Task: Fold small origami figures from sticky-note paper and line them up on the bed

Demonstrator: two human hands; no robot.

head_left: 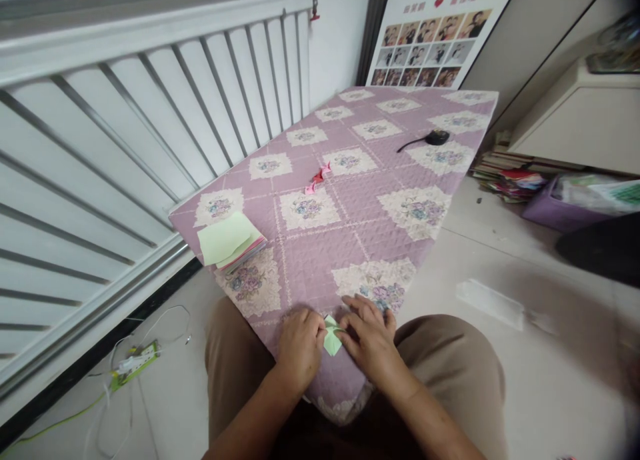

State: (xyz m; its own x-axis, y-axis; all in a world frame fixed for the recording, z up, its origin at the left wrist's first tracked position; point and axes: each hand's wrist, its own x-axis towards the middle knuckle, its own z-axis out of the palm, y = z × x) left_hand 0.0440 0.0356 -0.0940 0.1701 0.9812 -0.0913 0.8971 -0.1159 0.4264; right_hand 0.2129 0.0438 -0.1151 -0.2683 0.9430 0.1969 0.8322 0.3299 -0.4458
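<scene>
A small folded piece of light green paper (332,337) lies at the near corner of the cloth-covered table (320,247). My left hand (301,343) is closed on its left edge, with the fingers curled. On the other side my right hand (369,335) pinches the paper's right edge between thumb and index finger, its other fingers spread over the cloth. Farther left sits a stack of coloured paper sheets (230,240), light green on top. Several small pink and red folded paper pieces (318,178) lie in a row near the middle.
A black object with a short strap (437,137) lies toward the far right of the table. A white radiator (150,113) runs along the left side. On the floor at left is a power strip (134,365); a purple bin (565,207) stands at right.
</scene>
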